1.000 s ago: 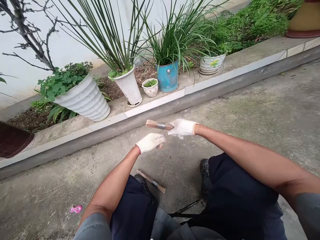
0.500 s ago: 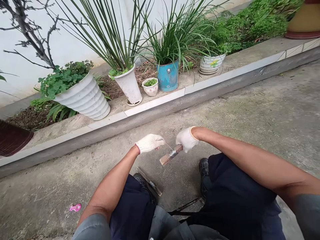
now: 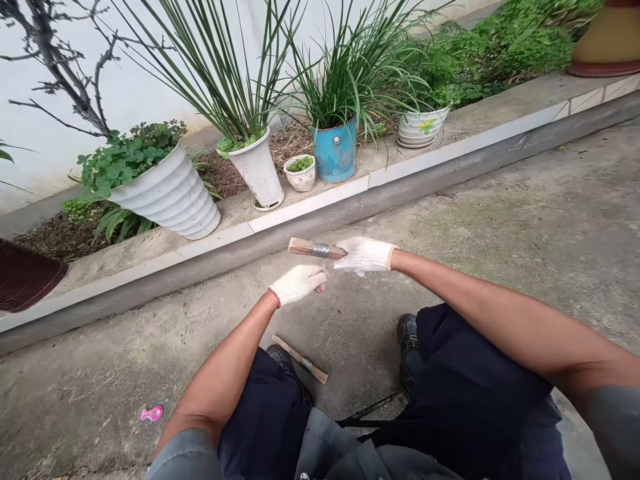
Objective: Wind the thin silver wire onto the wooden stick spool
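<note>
My right hand, in a white knit glove, grips one end of a short wooden stick. Thin silvery wire is wound round the stick's middle. Just below it, my gloved left hand is closed with fingers pinched on the loose length of the wire, which runs up to the winding. A second wooden stick, also wound with wire, lies on the ground by my left shoe.
A low concrete ledge runs across ahead, bearing a large white pot, a tall white pot, a blue bucket planter and smaller pots. A pink object lies on the concrete at left.
My right hand has raised and turned the stick; its free end now points left, above my left hand. The left hand has stayed nearly in place. The second stick on the ground shows slightly shifted.
</note>
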`<state>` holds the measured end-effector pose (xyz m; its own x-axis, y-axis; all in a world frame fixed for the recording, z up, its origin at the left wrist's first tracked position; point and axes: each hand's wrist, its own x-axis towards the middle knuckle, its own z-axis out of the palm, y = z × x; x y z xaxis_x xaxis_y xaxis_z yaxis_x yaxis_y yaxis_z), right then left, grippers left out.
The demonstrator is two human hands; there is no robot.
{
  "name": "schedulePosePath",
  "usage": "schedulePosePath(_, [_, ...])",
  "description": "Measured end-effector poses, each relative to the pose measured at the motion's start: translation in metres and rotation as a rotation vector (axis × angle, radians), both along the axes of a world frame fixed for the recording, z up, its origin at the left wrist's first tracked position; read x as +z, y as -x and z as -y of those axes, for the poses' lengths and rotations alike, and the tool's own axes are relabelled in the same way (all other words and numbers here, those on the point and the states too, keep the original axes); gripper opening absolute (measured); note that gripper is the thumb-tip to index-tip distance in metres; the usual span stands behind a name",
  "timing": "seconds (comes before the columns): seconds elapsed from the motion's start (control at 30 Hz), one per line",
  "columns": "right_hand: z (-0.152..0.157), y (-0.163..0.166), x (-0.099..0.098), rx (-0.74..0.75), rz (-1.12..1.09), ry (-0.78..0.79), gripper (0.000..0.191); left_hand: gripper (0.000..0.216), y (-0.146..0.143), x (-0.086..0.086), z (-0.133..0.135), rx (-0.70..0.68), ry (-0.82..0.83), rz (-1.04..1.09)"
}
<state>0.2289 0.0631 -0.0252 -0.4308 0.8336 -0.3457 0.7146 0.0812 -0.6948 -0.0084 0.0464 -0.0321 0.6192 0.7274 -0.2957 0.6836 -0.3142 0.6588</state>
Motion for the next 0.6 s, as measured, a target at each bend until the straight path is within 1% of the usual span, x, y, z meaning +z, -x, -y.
schedulePosePath(0.1, [-0.003, -0.002, -0.004, -0.047, 0.034, -0.067, 0.025, 0.035, 0.004, -0.003, 0.001, 0.018, -0.177, -0.24])
schedulePosePath(0.17, [-0.006, -0.006, -0.005, -0.063, 0.051, -0.122, 0.024, 0.037, 0.008, -0.001, 0.006, 0.035, -0.271, -0.369])
schedulePosePath(0.23, [-0.009, -0.01, -0.005, -0.068, 0.065, -0.155, 0.026, 0.041, 0.009, 0.006, 0.015, 0.045, -0.31, -0.432])
schedulePosePath(0.27, [-0.011, -0.012, -0.006, -0.073, 0.083, -0.162, 0.027, 0.042, 0.007, 0.013, 0.021, 0.051, -0.314, -0.452])
schedulePosePath(0.33, [-0.014, -0.015, -0.006, -0.086, 0.129, -0.163, 0.03, 0.045, -0.003, 0.034, 0.039, 0.036, -0.325, -0.488])
schedulePosePath(0.4, [-0.016, -0.018, -0.006, -0.089, 0.162, -0.178, 0.03, 0.048, -0.021, 0.061, 0.065, 0.002, -0.316, -0.503])
schedulePosePath(0.47, [-0.017, -0.019, -0.007, -0.08, 0.182, -0.2, 0.029, 0.048, -0.045, 0.091, 0.097, -0.078, -0.352, -0.416])
schedulePosePath(0.5, [-0.017, -0.019, -0.007, -0.077, 0.191, -0.208, 0.029, 0.047, -0.057, 0.105, 0.114, -0.122, -0.396, -0.343])
schedulePosePath(0.53, [-0.017, -0.019, -0.008, -0.074, 0.197, -0.213, 0.029, 0.045, -0.07, 0.115, 0.131, -0.156, -0.43, -0.293])
schedulePosePath(0.57, [-0.017, -0.018, -0.008, -0.075, 0.202, -0.214, 0.029, 0.04, -0.081, 0.122, 0.146, -0.201, -0.434, -0.265])
schedulePosePath(0.6, [-0.017, -0.017, -0.009, -0.079, 0.204, -0.212, 0.029, 0.036, -0.091, 0.125, 0.159, -0.252, -0.426, -0.231])
